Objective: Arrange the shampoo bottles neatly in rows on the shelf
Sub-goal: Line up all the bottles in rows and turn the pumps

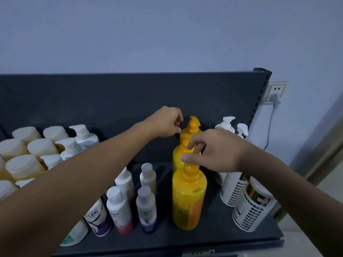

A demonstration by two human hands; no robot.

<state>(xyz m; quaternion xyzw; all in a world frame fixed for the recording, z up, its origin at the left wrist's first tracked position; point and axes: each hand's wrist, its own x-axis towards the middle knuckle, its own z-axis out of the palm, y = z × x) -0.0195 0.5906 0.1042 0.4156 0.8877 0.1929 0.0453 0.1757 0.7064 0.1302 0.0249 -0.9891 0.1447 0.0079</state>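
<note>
3 glossy yellow pump btls (189,199), upright, front-to-back row

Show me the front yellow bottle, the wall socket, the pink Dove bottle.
front yellow bottle (189,199): head view, its body.
wall socket (278,86): head view, its faceplate.
pink Dove bottle (118,208): head view, its label.

A white wall socket (276,92) sits above and right of the right grip (215,151), a grey plug (276,99) in it, its cable (269,130) hanging down the blue wall (167,34).

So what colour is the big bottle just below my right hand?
The front bottle is yellow with orange patches; head view.
</note>
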